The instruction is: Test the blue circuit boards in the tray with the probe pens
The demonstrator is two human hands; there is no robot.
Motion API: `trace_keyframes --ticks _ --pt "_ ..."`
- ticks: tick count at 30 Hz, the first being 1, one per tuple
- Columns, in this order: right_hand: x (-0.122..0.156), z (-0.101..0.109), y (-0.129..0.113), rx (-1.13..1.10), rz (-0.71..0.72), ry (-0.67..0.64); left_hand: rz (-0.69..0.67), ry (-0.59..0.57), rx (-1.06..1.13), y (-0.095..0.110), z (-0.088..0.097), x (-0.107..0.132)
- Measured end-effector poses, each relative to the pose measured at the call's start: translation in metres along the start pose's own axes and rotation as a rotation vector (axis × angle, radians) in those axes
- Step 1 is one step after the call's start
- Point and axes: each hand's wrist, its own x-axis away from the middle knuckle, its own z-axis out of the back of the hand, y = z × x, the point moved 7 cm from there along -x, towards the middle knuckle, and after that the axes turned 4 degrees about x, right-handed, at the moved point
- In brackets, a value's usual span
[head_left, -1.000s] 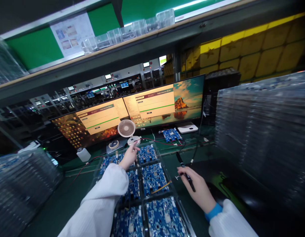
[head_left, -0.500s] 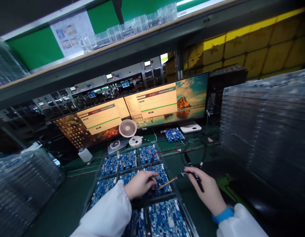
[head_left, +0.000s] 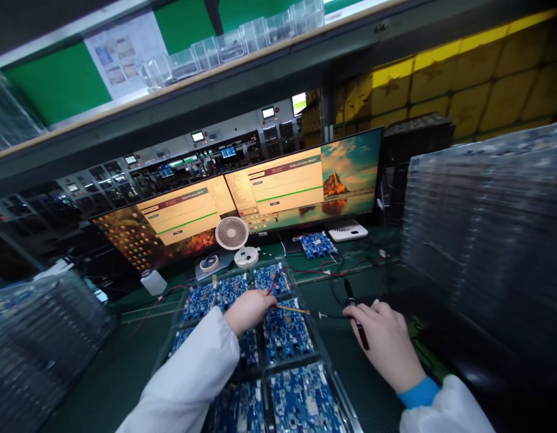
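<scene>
A clear tray (head_left: 324, 361) on the bench holds several blue circuit boards (head_left: 285, 334). My left hand (head_left: 248, 310) is closed over the tray's middle row, pinching a thin wire lead (head_left: 292, 309) with red and yellow strands that runs to the right. My right hand (head_left: 385, 343) rests to the right of the tray, fingers wrapped round a black pen-like probe (head_left: 356, 319) whose tip points away from me. Both arms wear white sleeves.
Two wide monitors (head_left: 278, 192) stand at the back, a small white desk fan (head_left: 232, 234) before them. A loose blue board (head_left: 318, 243) and a white box (head_left: 349, 230) lie near the screens. Tall stacks of clear trays rise at right (head_left: 486, 228) and left (head_left: 39, 337).
My left hand reached toward the fan, dropped onto the middle boards, then moved back up a row with the wire. My right hand shifted slightly right, still on the probe.
</scene>
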Motion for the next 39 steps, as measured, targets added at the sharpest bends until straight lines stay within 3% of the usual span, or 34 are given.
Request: trace_keyframes --ticks 5,10,20,39 --pt "0.002 -0.002 -0.003 0.171 0.004 0.05 0.021 0.056 0.017 -0.035 0.003 -0.031" --pt "0.004 -0.009 -0.006 0.252 0.033 0.089 0.162 0.224 0.161 -0.058 -0.003 -0.062" --pt "0.009 -0.018 -0.012 0.277 0.121 0.081 0.283 0.414 0.458 -0.079 -0.018 -0.084" --pt "0.009 -0.02 -0.017 0.23 0.175 0.082 0.278 0.346 0.447 -0.08 -0.015 -0.091"
